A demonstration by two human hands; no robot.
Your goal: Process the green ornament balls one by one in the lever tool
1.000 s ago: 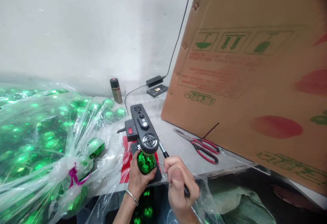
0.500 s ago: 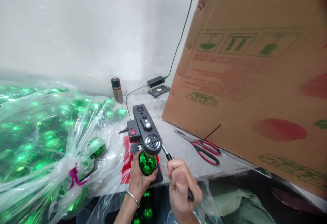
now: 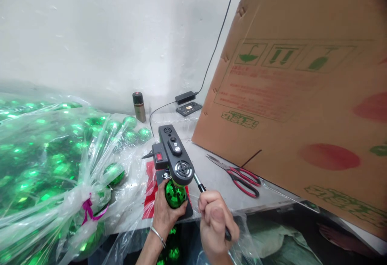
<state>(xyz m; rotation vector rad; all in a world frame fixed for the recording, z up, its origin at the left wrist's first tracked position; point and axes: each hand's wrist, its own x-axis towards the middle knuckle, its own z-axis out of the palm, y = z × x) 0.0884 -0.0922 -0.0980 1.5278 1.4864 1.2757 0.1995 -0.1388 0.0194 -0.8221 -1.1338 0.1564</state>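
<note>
On the near counter, the left hand cups a green ball under the black machine, whose long axis runs from far left to near right; right of them, the right hand clenches the lever.

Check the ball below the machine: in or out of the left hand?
In. The left hand cups the ball below the machine, thumb and fingers around its sides.

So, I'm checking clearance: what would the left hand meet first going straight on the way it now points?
Beyond the green ball it holds, the left hand would probably meet the black device first, though the depth between them is unclear.
</note>
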